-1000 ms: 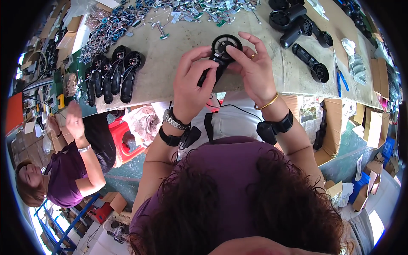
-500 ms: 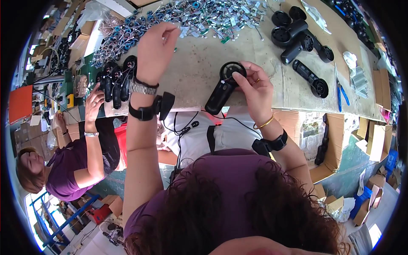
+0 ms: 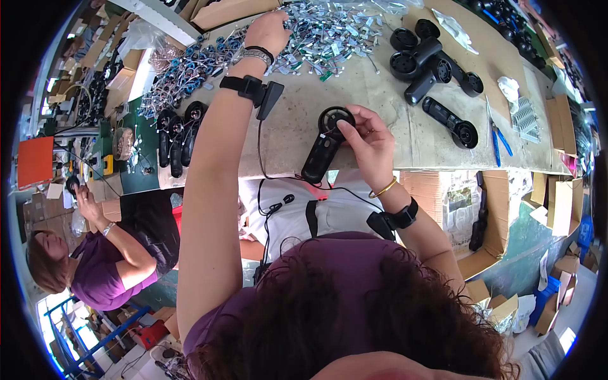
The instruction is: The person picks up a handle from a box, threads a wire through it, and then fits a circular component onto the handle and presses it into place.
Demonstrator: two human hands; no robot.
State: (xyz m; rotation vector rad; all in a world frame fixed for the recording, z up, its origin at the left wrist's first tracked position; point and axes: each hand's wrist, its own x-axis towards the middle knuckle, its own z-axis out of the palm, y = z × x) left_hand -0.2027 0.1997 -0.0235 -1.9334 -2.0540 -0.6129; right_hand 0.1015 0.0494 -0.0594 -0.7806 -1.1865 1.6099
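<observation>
My right hand point(image 3: 373, 142) grips a black handheld fan body point(image 3: 321, 155) by its round head, thumb on the ring's face. A short light wire shows at the neck, and the handle slants down toward me. At the back of the table, my left hand point(image 3: 267, 33) reaches over a heap of small wired circuit boards point(image 3: 332, 44). Its fingertips are apart at the heap's edge, with nothing visible between them. Small motors with blue rings and wires point(image 3: 183, 76) lie left of that arm.
Several black fan bodies point(image 3: 179, 142) lie at the left edge, and more fan housings point(image 3: 421, 57) are piled at the right. One housing point(image 3: 451, 122) lies beside blue-handled pliers point(image 3: 499, 139). A co-worker point(image 3: 104, 269) sits at the left. Cardboard boxes point(image 3: 497, 221) stand below the table.
My left hand has moved farther back to the circuit boards. My right hand still holds the fan body, slightly lower in view. The co-worker's hand has left the fan bodies and holds something dark.
</observation>
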